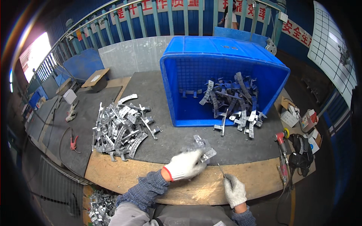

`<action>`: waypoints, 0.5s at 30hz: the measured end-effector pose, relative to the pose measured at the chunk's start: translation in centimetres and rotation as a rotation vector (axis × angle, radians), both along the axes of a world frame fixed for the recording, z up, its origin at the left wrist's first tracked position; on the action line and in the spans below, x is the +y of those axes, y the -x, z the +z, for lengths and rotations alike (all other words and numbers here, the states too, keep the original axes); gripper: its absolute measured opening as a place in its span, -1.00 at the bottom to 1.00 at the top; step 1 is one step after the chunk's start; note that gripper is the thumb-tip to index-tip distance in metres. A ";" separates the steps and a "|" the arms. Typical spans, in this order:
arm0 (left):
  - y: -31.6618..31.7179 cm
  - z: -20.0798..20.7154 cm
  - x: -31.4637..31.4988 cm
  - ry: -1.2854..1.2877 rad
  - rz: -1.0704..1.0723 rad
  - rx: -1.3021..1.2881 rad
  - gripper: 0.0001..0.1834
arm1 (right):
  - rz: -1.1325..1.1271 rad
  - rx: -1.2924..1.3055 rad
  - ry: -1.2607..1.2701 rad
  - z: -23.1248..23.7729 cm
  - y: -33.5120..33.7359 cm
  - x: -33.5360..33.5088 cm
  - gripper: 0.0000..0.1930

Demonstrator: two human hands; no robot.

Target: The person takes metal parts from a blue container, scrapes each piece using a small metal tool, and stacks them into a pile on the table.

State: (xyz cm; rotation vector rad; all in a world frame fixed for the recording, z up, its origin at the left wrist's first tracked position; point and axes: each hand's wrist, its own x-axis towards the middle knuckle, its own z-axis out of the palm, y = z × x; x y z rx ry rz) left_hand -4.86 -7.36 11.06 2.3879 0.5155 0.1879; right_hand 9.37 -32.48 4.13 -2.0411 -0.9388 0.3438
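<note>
My left hand [184, 165], in a white knit glove with a red cuff, grips a silvery cast-metal bracket [208, 152] over the bench's front part; motion blurs the piece. To its right, my gloved right hand [234, 191] is closed round a thin metal rod-like tool [221, 169], its tip pointing up toward the bracket but apart from it. What kind of tool it is I cannot make out. A heap of similar brackets [120, 126] lies on the dark mat to the left. More brackets [233, 98] spill from a blue plastic crate [226, 47] tipped on its side.
The dark mat [145, 81] meets a wooden front edge [132, 167]. At right lie a red air grinder [279, 138], a black item [300, 150] and small boxes [289, 116]. A red air gun [74, 143] lies left. More metal parts [101, 207] sit below. A person [233, 17] is beyond the railing.
</note>
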 end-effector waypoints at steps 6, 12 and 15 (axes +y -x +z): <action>2.9 1.7 -1.2 0.136 0.160 -0.003 -0.38 | -0.063 0.019 -0.064 0.2 -0.3 0.0 -0.69; 4.0 -3.3 -1.5 0.540 0.269 -0.355 -0.32 | 0.105 0.042 -0.095 7.2 1.0 2.6 -0.69; 3.3 -4.1 -2.1 0.691 0.272 -0.443 -0.38 | 0.336 -0.105 -0.202 8.7 1.4 3.9 -0.65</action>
